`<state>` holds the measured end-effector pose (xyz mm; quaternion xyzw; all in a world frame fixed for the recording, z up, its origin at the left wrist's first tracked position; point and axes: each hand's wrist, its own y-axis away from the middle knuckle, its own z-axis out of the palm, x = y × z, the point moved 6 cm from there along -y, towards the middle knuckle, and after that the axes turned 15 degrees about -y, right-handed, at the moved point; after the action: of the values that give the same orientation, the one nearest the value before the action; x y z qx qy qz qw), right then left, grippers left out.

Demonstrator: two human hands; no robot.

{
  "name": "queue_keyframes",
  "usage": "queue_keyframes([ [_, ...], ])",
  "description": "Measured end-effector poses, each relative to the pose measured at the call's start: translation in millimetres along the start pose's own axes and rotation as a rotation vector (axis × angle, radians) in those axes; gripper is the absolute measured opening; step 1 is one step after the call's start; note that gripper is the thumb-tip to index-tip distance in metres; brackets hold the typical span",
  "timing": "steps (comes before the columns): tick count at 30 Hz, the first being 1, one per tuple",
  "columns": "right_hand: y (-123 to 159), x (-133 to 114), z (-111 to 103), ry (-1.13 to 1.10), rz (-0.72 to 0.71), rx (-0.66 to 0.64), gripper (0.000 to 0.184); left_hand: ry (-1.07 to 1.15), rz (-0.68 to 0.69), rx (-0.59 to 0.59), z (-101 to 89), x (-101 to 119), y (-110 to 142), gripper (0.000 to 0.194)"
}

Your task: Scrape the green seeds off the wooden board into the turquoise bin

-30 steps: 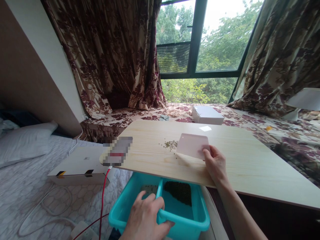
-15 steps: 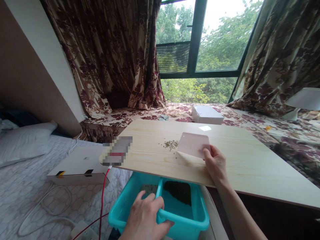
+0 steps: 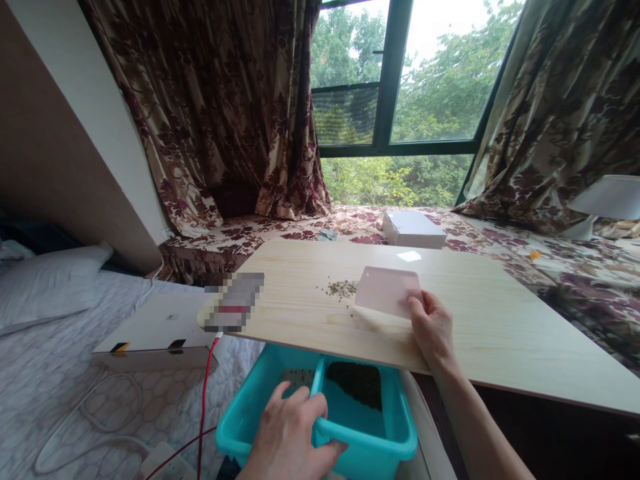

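Note:
My right hand (image 3: pixel 434 327) pinches one corner of a thin, translucent pinkish plastic scraper (image 3: pixel 384 290) above the tabletop. Just left of its edge lies a loose scatter of small greenish beans or seeds (image 3: pixel 342 289). Below the table's near edge sits a turquoise two-compartment tub (image 3: pixel 407 427). My left hand (image 3: pixel 295 423) grips it at the divider, fingers curled over the left compartment and thumb by the front rim. A dark heap of small grains (image 3: pixel 357 383) fills part of the right compartment. Paler contents (image 3: pixel 299 378) with dark specks show in the left one, partly hidden.
The pale wooden table (image 3: pixel 480 333) carries a blurred-out phone-like device (image 3: pixel 235 303) at left, with a red cable (image 3: pixel 204 393) hanging down. A white box (image 3: pixel 155 327) and a power strip (image 3: pixel 167 461) lie on the bed. Another white box (image 3: pixel 415 229) stands on the window ledge.
The scraper has shifted very slightly to the right with my right hand, its tilt changing a little. My left hand keeps its place on the tub, and the scattered pieces look the same.

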<state>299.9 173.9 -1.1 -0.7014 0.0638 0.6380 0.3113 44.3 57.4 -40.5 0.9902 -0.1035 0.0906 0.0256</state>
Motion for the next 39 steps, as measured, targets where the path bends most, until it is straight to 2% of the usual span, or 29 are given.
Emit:
queue_keyframes([
  [11, 0.8, 1.5, -9.9, 0.098, 0.004, 0.113, 0.026, 0.008, 0.008, -0.007, -0.8, 0.1, 0.1, 0.011],
  [21, 1.8, 2.0, 14.0, -0.178, 0.019, -0.159, 0.025, 0.012, 0.011, 0.031, 0.0, -5.1, -0.9, 0.012],
  [33, 2.4, 6.8, 16.7, -0.119, 0.078, -0.229, 0.022, 0.034, -0.005, 0.016, -7.2, -13.4, -3.1, 0.016],
  [39, 7.5, 6.9, 26.9, -0.187, 0.153, -0.398, 0.018, 0.026, -0.027, 0.012, -12.8, -15.7, -3.3, 0.014],
])
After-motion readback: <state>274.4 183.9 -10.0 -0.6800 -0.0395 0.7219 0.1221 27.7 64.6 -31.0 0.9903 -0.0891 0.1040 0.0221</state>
